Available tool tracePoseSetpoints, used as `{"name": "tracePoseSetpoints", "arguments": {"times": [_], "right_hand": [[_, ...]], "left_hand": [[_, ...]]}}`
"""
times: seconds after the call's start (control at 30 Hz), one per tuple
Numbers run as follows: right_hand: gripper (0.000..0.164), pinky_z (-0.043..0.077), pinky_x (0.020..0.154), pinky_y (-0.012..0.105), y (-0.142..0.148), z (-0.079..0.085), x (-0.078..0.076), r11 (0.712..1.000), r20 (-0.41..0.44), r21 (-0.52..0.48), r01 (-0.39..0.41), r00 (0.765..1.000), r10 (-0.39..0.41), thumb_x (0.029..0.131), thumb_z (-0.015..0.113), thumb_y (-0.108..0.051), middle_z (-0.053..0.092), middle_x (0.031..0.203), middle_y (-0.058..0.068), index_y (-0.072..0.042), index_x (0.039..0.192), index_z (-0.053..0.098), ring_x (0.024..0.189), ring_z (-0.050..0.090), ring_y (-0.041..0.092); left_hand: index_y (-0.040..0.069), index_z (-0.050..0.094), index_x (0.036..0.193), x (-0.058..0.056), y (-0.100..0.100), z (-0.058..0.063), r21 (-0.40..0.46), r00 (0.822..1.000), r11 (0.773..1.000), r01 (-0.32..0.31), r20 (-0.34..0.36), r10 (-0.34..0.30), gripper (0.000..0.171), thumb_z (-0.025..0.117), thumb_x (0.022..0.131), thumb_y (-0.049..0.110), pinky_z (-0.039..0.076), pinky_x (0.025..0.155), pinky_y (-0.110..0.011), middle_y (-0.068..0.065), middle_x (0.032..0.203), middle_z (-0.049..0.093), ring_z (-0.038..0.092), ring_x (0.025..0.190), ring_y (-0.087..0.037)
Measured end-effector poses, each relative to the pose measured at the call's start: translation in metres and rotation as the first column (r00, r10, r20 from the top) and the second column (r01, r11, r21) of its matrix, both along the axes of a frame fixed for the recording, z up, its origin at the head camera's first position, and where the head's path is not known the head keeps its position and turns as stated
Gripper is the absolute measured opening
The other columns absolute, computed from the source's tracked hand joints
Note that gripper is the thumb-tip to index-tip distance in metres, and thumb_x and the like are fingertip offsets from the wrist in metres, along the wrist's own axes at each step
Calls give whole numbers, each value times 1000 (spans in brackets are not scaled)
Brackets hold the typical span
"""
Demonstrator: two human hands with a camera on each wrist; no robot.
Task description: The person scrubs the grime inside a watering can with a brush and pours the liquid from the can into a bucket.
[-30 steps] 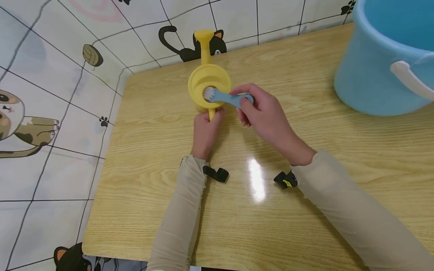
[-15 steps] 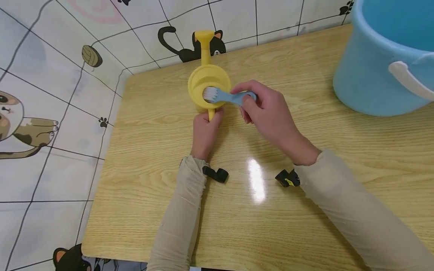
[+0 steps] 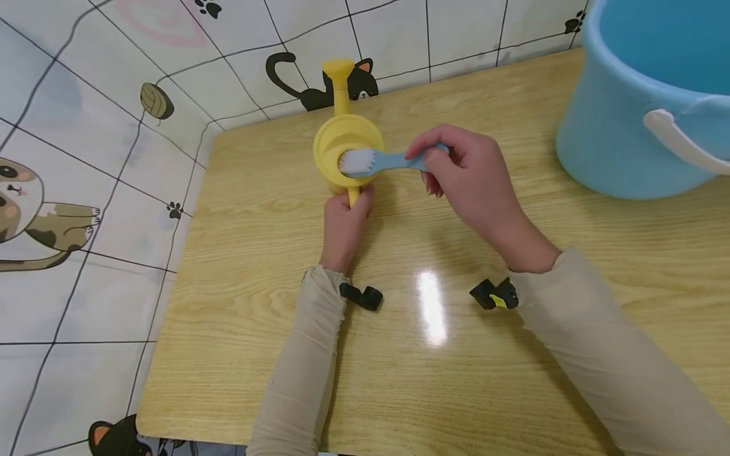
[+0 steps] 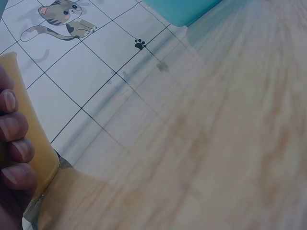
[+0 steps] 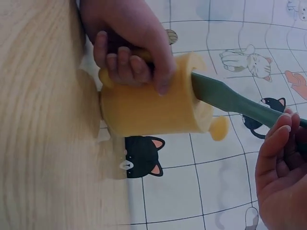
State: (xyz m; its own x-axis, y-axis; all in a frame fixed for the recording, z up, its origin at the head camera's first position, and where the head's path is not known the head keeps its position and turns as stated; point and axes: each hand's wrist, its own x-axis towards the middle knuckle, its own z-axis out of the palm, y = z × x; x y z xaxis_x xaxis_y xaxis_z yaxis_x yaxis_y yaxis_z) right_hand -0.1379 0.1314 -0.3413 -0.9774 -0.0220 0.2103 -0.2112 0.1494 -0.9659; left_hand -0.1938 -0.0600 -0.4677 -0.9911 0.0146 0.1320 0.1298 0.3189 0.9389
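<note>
A yellow watering can (image 3: pixel 349 132) stands on the wooden table, its spout toward the wall. My left hand (image 3: pixel 344 225) grips its handle; the right wrist view shows the fingers curled round that handle (image 5: pixel 144 54). With thumb and fingers, my right hand (image 3: pixel 473 174) pinches the handle of a light blue brush (image 3: pixel 393 161) with white bristles. The brush lies across the can's round opening, its bristle end partly within the rim. In the right wrist view the brush (image 5: pixel 225 97) slants into the can (image 5: pixel 153 112). The left wrist view catches only fingertips (image 4: pixel 17 129) against the can's side.
A large light blue bucket (image 3: pixel 604 139) with a white handle stands at the table's right. White tiled walls (image 3: pixel 393 38) with cat drawings border the table (image 3: pixel 239 354) at the back and left. Each wrist carries a small black camera mount (image 3: pixel 365 297).
My right hand has moved right and slightly up, drawing the brush partway out of the can, so more of the bristles show. The left hand and can stay nearly in place.
</note>
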Motion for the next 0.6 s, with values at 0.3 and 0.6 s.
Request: {"name": "tracePoseSetpoints", "arguments": {"times": [0.3, 0.6], "right_hand": [[24, 38, 48, 30, 19, -1, -9, 980, -42, -195, 37, 998, -46, 85, 40, 0, 50, 59, 13, 2, 80, 63, 50, 43, 23], [16, 39, 45, 24, 43, 0, -20, 917, -16, -396, 38, 999, -48, 86, 50, -1, 52, 61, 15, 9, 87, 63, 49, 45, 22]], "left_hand": [[-4, 50, 55, 2, -3, 1, 8, 1000, 1000, 1, 1, -1, 54, 55, 83, 42, 24, 42, -27, -8, 46, 36, 33, 43, -23], [-5, 51, 56, 1, -1, 1, 12, 1000, 1000, 11, 4, -11, 54, 56, 84, 41, 23, 41, -27, -8, 46, 36, 34, 43, -23]]}}
